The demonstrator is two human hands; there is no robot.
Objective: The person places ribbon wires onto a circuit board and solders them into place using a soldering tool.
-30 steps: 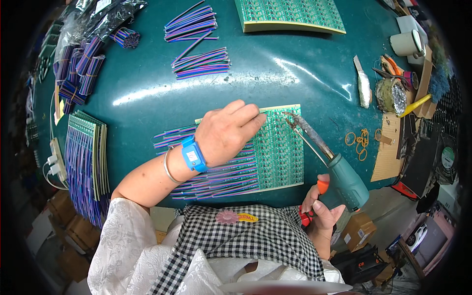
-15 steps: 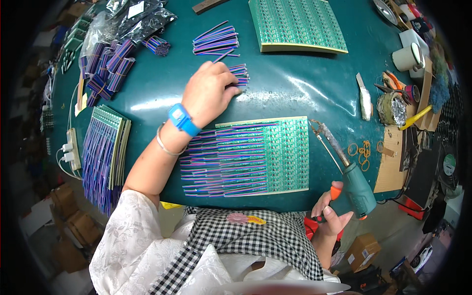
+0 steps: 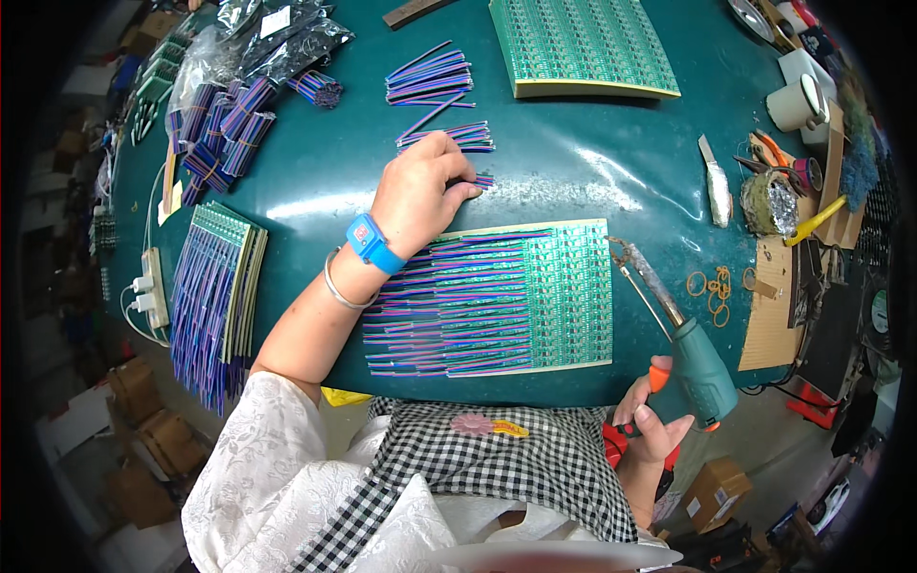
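My left hand, with a blue watch on its wrist, is closed in a pinch on a few short blue, purple and black wires. Just beyond it lie two loose piles of the same wires, a farther pile and a nearer pile. Below my fingers is a green circuit board panel, with rows of wires stretching leftward from its middle. At the lower right my right hand grips a green soldering gun whose tip points up beside the panel's right edge.
A stack of boards with wires lies left, below bundled wires and plastic bags. Bare panels are stacked at the back. Rubber bands, a knife, a white mug and cardboard are on the right.
My left hand has come nearer from the wire piles, with a few wires pinched in its fingers. My right hand and the soldering gun look unchanged; the whole view has shifted slightly.
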